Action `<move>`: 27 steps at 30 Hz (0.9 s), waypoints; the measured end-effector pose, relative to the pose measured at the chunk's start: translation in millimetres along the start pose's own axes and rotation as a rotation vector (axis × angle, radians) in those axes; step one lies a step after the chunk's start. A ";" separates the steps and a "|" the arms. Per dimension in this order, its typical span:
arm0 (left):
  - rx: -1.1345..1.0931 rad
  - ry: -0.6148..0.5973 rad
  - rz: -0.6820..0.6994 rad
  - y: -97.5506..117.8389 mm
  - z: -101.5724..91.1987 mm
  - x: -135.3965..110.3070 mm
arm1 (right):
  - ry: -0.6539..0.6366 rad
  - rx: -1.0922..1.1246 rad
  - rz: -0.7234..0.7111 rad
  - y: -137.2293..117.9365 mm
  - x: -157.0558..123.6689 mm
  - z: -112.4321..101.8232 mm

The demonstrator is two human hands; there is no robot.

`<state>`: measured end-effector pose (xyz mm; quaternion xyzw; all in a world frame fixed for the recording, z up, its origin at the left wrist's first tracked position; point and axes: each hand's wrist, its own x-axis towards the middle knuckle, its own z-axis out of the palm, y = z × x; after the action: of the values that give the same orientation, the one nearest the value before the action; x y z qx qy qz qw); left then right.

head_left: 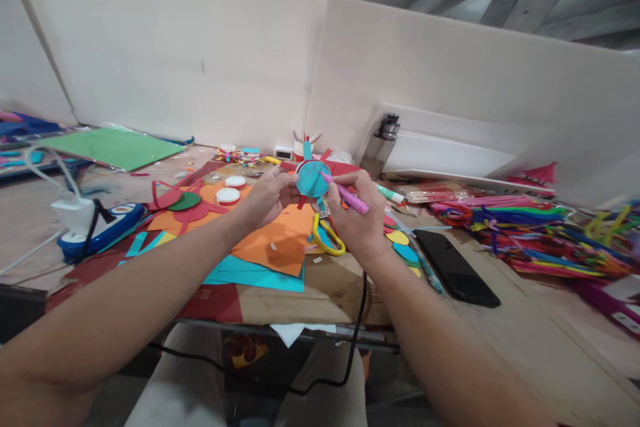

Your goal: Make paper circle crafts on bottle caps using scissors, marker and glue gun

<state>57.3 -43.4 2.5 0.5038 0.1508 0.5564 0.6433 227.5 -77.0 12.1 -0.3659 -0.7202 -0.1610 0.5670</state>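
Note:
Above the table, my left hand (pixel 274 197) grips the edge of a round paper craft (pixel 312 180). Its face is a light blue disc, with red and blue paper strips sticking out around it. My right hand (pixel 357 217) is closed around a pink marker (pixel 351 198), its tip at the disc's right side. I cannot make out clearly what is drawn on the face. Below and between my hands lie yellow-handled scissors (pixel 327 238). Orange paper (pixel 273 240) and blue paper (pixel 260 275) are spread under my left hand.
White round lids (pixel 228 196) and red and green paper pieces (pixel 185 201) lie to the left. A black phone (pixel 456 267) and coloured pipe cleaners (pixel 540 233) are at the right. A bottle (pixel 380 145) stands by the white wall panel (pixel 450 67). A black cable (pixel 359 320) hangs over the front edge.

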 end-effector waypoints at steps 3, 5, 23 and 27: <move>0.000 0.007 0.004 0.1 0.1 0.4 | 0.003 0.001 -0.002 0.3 -0.4 0.2; 0.001 0.014 0.003 0.4 0.7 0.5 | -0.003 0.001 0.002 0.5 -0.6 0.2; 0.009 0.015 0.007 0.9 -0.8 0.8 | -0.018 -0.013 0.034 -0.7 -1.1 -0.2; 0.014 0.005 0.006 0.3 -1.2 0.8 | -0.023 -0.009 0.039 -1.0 -1.0 -0.4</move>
<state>56.5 -42.2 2.5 0.5073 0.1550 0.5586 0.6376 227.2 -78.3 11.5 -0.3844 -0.7188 -0.1490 0.5599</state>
